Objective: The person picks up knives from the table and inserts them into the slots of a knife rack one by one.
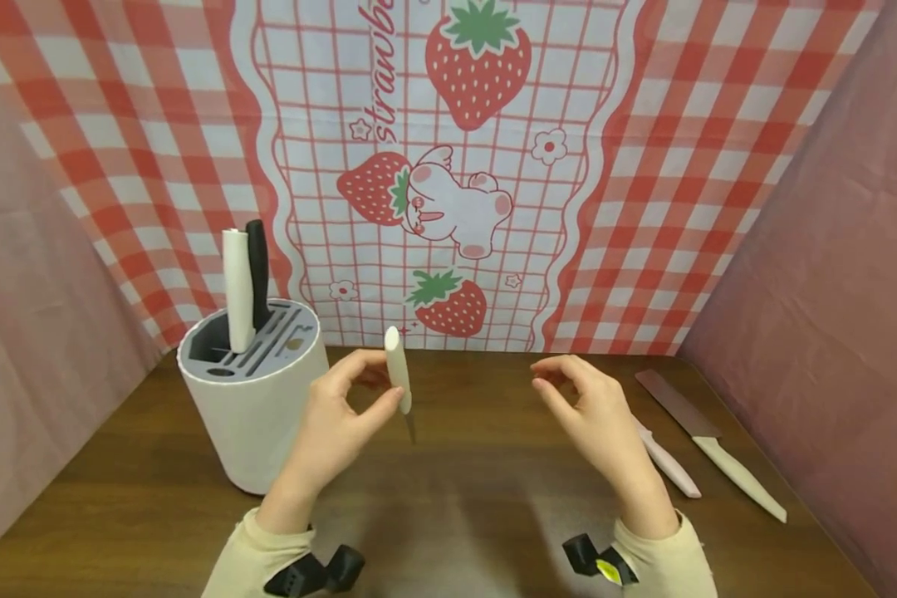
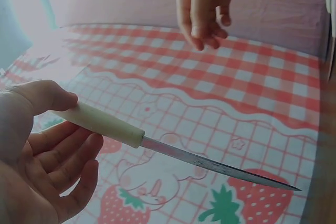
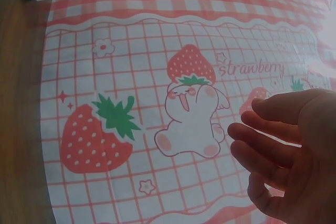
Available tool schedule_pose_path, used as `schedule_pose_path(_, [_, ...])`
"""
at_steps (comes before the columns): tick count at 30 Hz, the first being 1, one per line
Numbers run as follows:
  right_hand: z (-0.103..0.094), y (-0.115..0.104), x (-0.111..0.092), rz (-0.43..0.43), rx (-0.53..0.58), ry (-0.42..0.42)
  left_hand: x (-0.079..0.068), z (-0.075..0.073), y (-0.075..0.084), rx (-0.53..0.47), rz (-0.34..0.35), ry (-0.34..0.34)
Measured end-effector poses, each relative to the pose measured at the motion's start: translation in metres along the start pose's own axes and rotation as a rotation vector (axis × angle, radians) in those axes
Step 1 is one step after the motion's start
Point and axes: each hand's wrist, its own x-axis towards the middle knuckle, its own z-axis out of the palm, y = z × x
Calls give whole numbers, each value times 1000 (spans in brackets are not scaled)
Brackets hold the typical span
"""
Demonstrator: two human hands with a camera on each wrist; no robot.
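Two hands over a wooden table: left hand just right of the knife block, right hand toward the right side. Back edge of table meets the checked cloth; pink curtains border left and right. Open room: wide gap between the hands, table top below, cloth behind. Tighter at left, block close beside the hand, partly behind that wrist. At right, big knife lies near the right edge, blade end near the back edge; pink knife lies between it and right wrist, its far part hidden by the hand.

Grip: left thumb and fingers clamped on the pale handle of the small knife, held up off the table, blade pointing down; lower fingers loosely bent, per left wrist view. Right thumb and fingertips slightly apart, fingers loosely curved, nothing held, well apart from small knife. Block holds a white handle and black handle, side by side, both upright.
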Motion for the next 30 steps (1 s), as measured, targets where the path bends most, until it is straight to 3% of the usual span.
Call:
schedule_pose_path(9, [1,4,-2,2,-10,-25,6,-22,1,32,54,57])
schedule_pose_path(15, [2,9,-7,-1,-40,-73,12,-33,3,120,97,87])
schedule_pose_path(22, [4,19,-15,25,-46,-137,15,-41,2,168,125,93])
schedule_pose_path(30, [2,35,-26,16,-80,-147,17,-47,3,182,145,126])
